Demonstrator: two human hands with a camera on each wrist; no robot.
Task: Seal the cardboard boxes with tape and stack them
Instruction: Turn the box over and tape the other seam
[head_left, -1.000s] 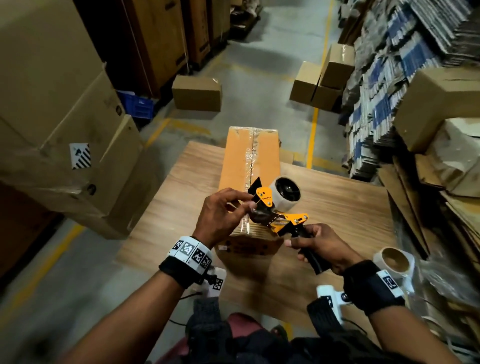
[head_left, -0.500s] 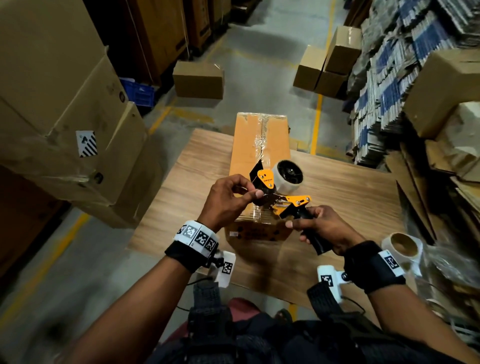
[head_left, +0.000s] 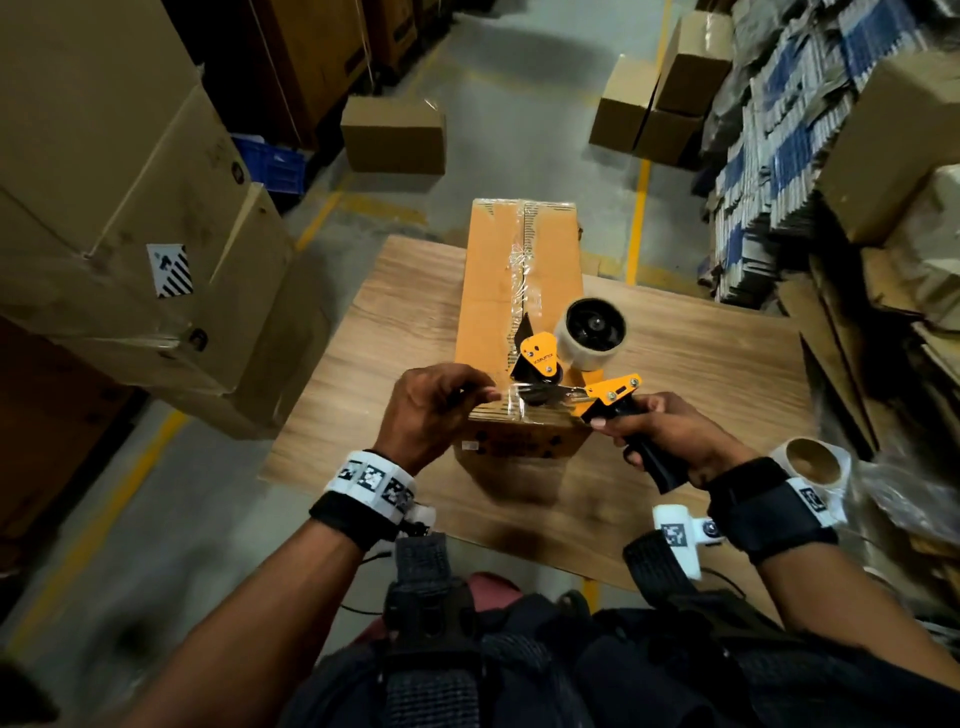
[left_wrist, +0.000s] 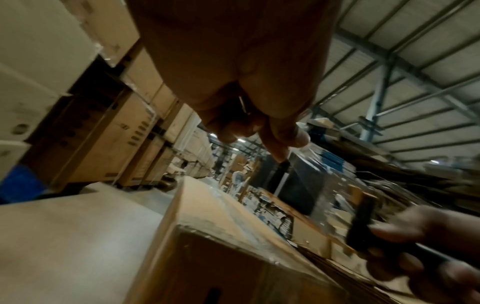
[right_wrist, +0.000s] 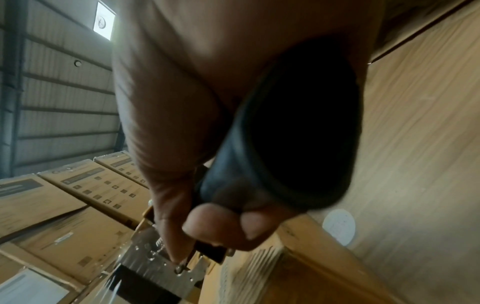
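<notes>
The person is standing over a long orange-brown cardboard box (head_left: 519, 322) that is lying lengthwise on a wood-grain tabletop (head_left: 675, 395), its near end just beneath both hands. A strip of clear, crinkled tape is already running down the box's top seam. The right hand (head_left: 670, 441) is wrapping its fingers round the black handle of an orange and black hand-held tape dispenser (head_left: 576, 374), which is carrying a white roll and hovering over the near end of the box. The left hand (head_left: 431, 410) is curling its thumb and fingertips into a pinch on the free end of clear tape (head_left: 511, 402) coming off the dispenser's mouth; the left wrist view is too blurred to confirm how firmly.

Judging from this, the person is drawing out a fresh tail to stick down over the near edge. Several things could be going wrong here. The loose tail is thin and sticky, so it could be folding onto itself or clinging to the fingers if it is slackening. The serrated blade is sitting close to the left fingertips, so a slip could be nicking them. If the tail is landing off the seam, the flaps could be staying unsealed at the near end. A spare white tape roll (head_left: 810, 460) is resting at the table's right edge
</notes>
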